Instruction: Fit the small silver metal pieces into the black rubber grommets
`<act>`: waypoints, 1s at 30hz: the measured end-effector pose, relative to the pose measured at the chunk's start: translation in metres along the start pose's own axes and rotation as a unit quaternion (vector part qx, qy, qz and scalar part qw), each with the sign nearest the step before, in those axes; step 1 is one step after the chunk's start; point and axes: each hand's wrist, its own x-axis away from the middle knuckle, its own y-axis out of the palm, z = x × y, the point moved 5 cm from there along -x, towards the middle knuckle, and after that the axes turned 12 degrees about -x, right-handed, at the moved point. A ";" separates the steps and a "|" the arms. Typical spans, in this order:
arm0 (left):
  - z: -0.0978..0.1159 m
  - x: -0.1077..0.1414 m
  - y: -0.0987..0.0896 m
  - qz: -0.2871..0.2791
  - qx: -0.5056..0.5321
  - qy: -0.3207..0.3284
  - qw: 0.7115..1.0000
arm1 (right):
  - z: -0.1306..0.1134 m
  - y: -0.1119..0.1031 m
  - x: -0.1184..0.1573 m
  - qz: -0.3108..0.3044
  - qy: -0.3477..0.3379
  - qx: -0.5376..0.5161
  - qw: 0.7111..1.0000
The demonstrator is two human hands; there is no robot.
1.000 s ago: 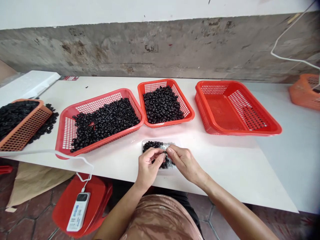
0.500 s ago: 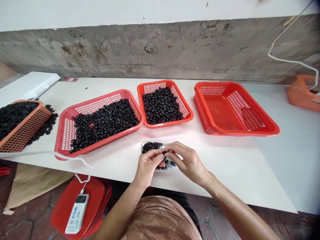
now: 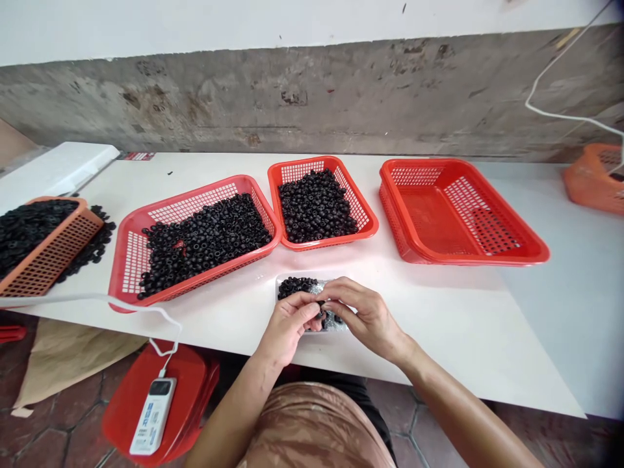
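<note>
My left hand (image 3: 288,325) and my right hand (image 3: 363,315) meet over a small shallow tray (image 3: 277,279) near the table's front edge. Between the fingertips of both is a small black ring-like part (image 3: 320,311), partly covered by the fingers. The left thumb and forefinger pinch it from one side, the right fingers from the other. In the tray lies a heap of black parts (image 3: 297,285) at the left, with tiny shiny clear or silvery bits (image 3: 335,322) at the right. The hands hide the tray's middle.
Behind the tray stand a pink-red basket (image 3: 127,260) and a smaller red basket (image 3: 273,175), both holding black ring-like parts. Red baskets (image 3: 424,221) are stacked at right. An orange basket (image 3: 73,240) of black pieces leans at left. A white cable (image 3: 166,318) runs to a power bank (image 3: 153,416) on a red stool.
Both hands stay over the tray, and the fingers shift slightly around the black part. The whole view drifts a little to the right.
</note>
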 end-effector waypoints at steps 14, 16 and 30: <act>-0.002 -0.002 -0.001 -0.004 0.012 -0.029 0.999 | 0.005 0.000 0.005 0.006 0.008 0.025 1.000; -0.002 -0.001 -0.001 -0.005 0.006 -0.029 1.000 | 0.004 -0.001 0.005 -0.003 -0.014 0.050 0.999; 0.004 0.002 0.001 -0.018 -0.098 0.042 0.994 | -0.009 -0.007 -0.002 -0.089 -0.076 0.123 0.985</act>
